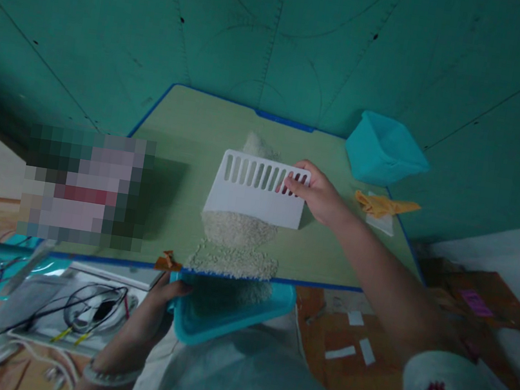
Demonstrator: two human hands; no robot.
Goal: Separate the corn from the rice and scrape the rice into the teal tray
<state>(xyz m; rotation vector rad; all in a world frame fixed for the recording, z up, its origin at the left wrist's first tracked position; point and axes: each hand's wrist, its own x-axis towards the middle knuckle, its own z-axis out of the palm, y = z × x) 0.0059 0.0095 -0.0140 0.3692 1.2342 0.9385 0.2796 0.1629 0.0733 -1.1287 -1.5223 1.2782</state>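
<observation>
My right hand [315, 191] grips the right end of a white slotted plastic board [254, 202], thumb over the slots. The board leans over the table, its lower edge against a heap of rice [238, 229]. Loose grains spread from the heap to the front edge, and a second whitish pile [258, 145] shows behind the board. Below that edge, my left hand [163, 304] is closed on the left rim of a blue plastic bin [229, 335]. Some rice lies inside the bin, which is tilted under the table edge.
On the green table [182, 125], an empty turquoise bin [376, 154] stands at the back right, near a yellow cloth [383, 205]. A pixelated patch covers something at the left. Below left are cables [96, 307] in a box; cardboard [488, 301] lies at the right.
</observation>
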